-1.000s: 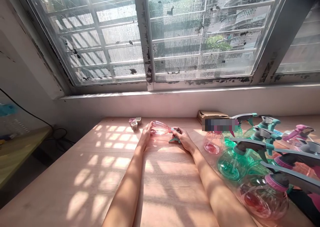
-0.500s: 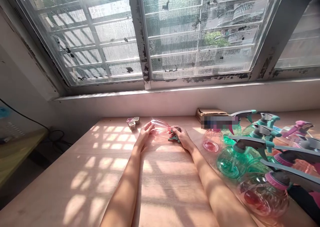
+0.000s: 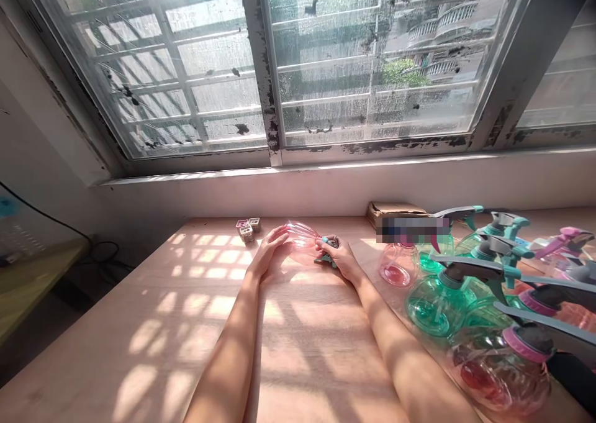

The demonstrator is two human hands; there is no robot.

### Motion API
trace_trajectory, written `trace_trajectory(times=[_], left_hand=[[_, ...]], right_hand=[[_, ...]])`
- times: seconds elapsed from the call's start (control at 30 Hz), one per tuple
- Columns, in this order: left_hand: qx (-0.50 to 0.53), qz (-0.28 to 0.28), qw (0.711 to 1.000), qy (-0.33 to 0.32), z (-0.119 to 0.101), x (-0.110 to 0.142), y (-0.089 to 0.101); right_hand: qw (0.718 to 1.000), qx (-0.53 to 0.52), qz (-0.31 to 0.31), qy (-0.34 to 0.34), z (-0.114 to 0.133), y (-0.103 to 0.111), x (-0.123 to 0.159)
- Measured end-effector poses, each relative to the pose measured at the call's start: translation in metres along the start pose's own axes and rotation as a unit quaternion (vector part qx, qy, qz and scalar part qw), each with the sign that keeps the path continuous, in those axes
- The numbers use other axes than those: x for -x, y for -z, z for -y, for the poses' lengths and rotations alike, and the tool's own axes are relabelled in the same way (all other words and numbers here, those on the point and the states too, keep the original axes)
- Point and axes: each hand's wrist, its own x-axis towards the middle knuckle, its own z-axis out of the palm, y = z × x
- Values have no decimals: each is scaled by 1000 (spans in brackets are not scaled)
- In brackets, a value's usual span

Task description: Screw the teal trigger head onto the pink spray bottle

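Between my hands lies a clear pink spray bottle point(image 3: 300, 238), tipped on its side with its neck to the right. My left hand point(image 3: 267, 253) is closed around the base end, its fingers against the plastic. My right hand point(image 3: 343, 256) grips the grey and teal trigger head point(image 3: 331, 243) at the neck. Fingers partly hide the trigger head, so I cannot tell how far it is screwed on. Just left of the bottle, several small square pieces point(image 3: 246, 231) sit near the table's back edge.
Several spray bottles crowd the right side: green ones point(image 3: 435, 305), a small pink one point(image 3: 398, 266) and a large clear pink one point(image 3: 503, 373) in front. A cardboard box point(image 3: 395, 210) stands behind them against the wall. Sunlit wooden table point(image 3: 186, 323) spreads leftward below the window.
The trigger head has turned slightly in my right hand, showing more of its teal part. My left hand still holds the bottle, and the view has shifted a little.
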Motion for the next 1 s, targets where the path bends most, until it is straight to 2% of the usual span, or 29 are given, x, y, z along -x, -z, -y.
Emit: trace_trajectory(times=[0.17, 0.3, 0.47, 0.7, 0.87, 1.0], left_hand=[[12, -39, 999, -36, 12, -5, -8], [25, -27, 998, -54, 13, -5, -12], [32, -12, 998, -49, 12, -4, -10], [-5, -73, 997, -16, 25, -12, -13], [-1, -24, 1000, -13, 21, -6, -14], [6, -29, 999, -11, 16, -3, -13]], right_hand=[[999, 24, 9, -24, -1, 0, -2], [998, 41, 7, -37, -5, 1, -8], [999, 41, -2, -32, -11, 2, -13], [998, 39, 6, -41, -15, 4, -15], [998, 31, 11, -52, -11, 2, -12], [999, 15, 15, -50, -9, 2, -9]])
